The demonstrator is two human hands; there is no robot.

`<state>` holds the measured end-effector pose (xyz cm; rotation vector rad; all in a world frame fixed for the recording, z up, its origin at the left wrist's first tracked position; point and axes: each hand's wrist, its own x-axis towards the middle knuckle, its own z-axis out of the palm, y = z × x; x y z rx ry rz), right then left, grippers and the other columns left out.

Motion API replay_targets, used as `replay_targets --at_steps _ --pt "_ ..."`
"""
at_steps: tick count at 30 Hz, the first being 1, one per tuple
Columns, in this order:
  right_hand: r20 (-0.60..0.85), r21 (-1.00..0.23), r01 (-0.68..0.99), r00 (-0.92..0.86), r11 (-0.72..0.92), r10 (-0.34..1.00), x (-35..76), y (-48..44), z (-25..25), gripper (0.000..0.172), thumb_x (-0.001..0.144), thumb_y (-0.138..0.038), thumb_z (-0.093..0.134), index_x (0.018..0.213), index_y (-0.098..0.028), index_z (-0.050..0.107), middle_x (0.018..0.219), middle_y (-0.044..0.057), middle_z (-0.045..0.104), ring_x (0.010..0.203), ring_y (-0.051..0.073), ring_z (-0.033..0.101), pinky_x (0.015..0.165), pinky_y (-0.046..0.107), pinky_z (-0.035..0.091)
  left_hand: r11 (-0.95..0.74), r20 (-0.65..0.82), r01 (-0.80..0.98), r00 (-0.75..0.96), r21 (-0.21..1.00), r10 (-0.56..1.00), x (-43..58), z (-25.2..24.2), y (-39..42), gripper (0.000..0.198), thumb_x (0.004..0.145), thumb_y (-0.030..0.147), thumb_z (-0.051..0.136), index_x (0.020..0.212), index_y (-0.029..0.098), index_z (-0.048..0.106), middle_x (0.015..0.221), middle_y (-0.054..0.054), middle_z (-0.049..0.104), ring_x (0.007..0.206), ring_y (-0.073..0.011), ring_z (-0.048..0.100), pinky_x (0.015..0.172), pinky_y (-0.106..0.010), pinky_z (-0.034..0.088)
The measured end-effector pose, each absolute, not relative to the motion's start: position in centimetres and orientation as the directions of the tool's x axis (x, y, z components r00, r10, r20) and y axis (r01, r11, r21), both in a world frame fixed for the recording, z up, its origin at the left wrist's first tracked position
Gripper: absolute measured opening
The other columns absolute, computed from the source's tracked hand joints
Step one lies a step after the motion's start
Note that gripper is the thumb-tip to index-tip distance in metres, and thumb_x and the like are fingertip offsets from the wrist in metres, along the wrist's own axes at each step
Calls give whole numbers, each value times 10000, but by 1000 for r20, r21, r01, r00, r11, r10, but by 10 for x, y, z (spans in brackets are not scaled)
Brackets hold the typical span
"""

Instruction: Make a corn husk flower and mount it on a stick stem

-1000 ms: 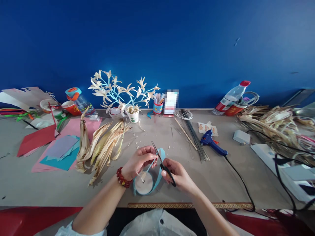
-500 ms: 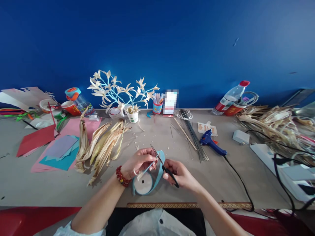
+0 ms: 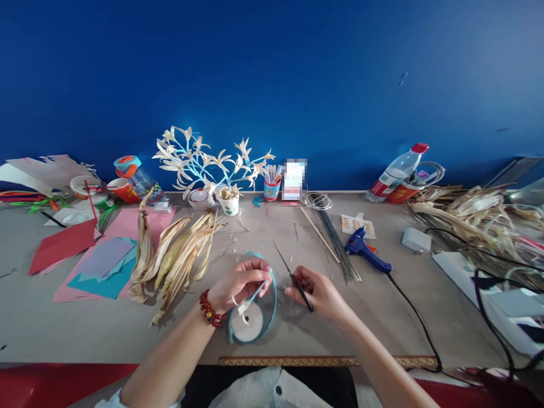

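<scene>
Blue ribbon [image 3: 275, 300] is pinched in left hand [image 3: 241, 282], its roll [image 3: 247, 327] just beside, on the near side; right hand [image 3: 315, 293] is clamped on scissors [image 3: 302, 293].

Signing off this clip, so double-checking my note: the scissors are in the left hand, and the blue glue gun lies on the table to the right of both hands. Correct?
Not quite: the head view shows the scissors in the right hand. The blue glue gun does lie on the table to the right of both hands.
</scene>
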<state>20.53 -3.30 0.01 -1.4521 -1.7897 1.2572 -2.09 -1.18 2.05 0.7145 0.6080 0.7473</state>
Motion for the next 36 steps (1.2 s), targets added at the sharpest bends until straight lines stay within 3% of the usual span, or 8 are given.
replay_targets --at_steps 3,5,9,15,21,24,32,36 --pt "-50 -536 841 -113 69 992 222 -26 5 381 800 -589 644 757 -229 527 651 -23 554 582 156 520 520 251 266 507 -209 -413 582 757 786 -21 20 -12 182 758 216 768 821 136 617 618 13 594 519 -89 532 631 -255 431" --pt "7 -332 939 -96 93 995 231 -25 6 345 814 -563 638 775 -227 569 782 14 634 647 176 581 525 260 253 491 -182 -426 585 760 790 -20 18 -12 173 778 215 765 840 133 626 628 12 584 543 -93 533 646 -261 430" --pt "-79 -165 984 -76 63 994 243 -25 8 326 774 -522 680 826 -215 581 893 38 672 663 186 618 504 271 207 483 -140 -451 606 751 783 -20 16 -13 156 807 216 757 862 134 636 636 15 565 569 -93 516 688 -278 443" --pt "-276 -383 913 -260 142 925 257 -15 32 334 672 -386 779 895 -224 590 760 -31 655 651 161 594 533 246 294 545 -141 -455 663 704 735 -20 15 -12 220 779 249 794 785 138 604 616 31 523 558 -80 490 683 -261 455" --pt "91 -682 571 -554 457 828 219 -16 58 205 871 -344 662 1033 -220 643 939 33 667 699 140 593 647 251 448 597 -198 -390 698 701 688 -21 7 -10 248 746 253 819 793 137 605 631 19 587 510 -65 511 639 -240 451" --pt "199 -732 402 -646 550 737 196 -16 62 164 911 -285 619 1058 -217 648 1004 51 677 723 137 610 694 254 487 605 -235 -357 690 712 685 -21 7 -10 265 723 244 833 797 139 601 628 22 610 497 -62 540 670 -249 472" --pt "107 -832 360 -643 422 758 189 -8 57 103 898 -299 646 920 -207 685 887 28 686 706 139 617 683 251 486 613 -262 -335 684 715 680 -21 9 -7 311 646 237 875 759 140 602 614 20 635 484 -79 570 582 -225 460" --pt "72 -914 294 -562 280 824 188 -5 42 168 875 -348 673 840 -184 672 781 18 663 686 138 584 639 245 456 601 -231 -438 645 669 728 -21 9 -7 273 767 350 794 793 123 645 655 -4 635 527 -88 588 625 -241 501"
